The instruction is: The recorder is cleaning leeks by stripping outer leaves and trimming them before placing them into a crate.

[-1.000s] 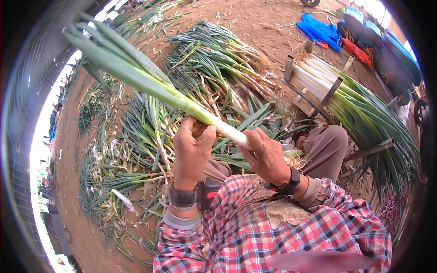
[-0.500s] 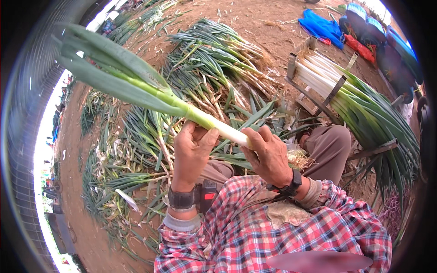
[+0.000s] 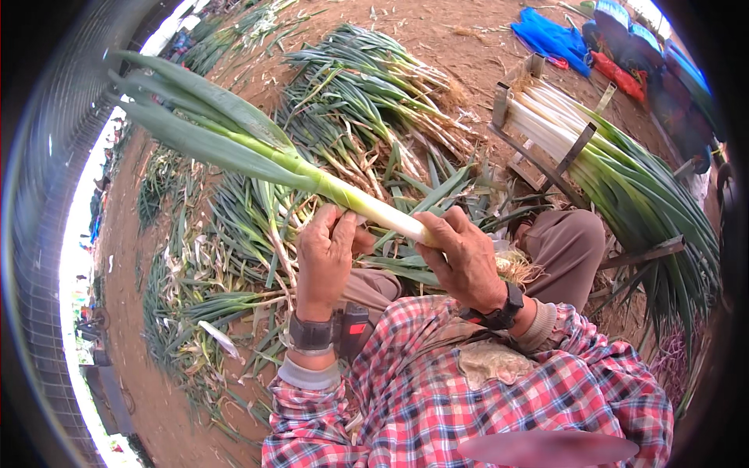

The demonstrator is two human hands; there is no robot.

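A long green onion lies slantwise in front of me, its green leaves up to the left and its white end toward the right. My right hand is closed around the white base. Fingers bent together, my left hand pinches at the underside of the stalk, where white turns to pale green. Its fingertips are partly hidden, so any loose layer between them does not show. Roots and pale scraps show just beyond my right hand.
Heaped green onions with brownish roots lie ahead on the soil. Loose leaves and peelings spread to the left. On the right, a metal frame holds cleaned green onions. Blue netting and a red bag are farther back.
My left hand has slid slightly down and left along the stalk, its fingers drawn lower. The leafy end has shifted a little right and down. My right hand keeps its hold.
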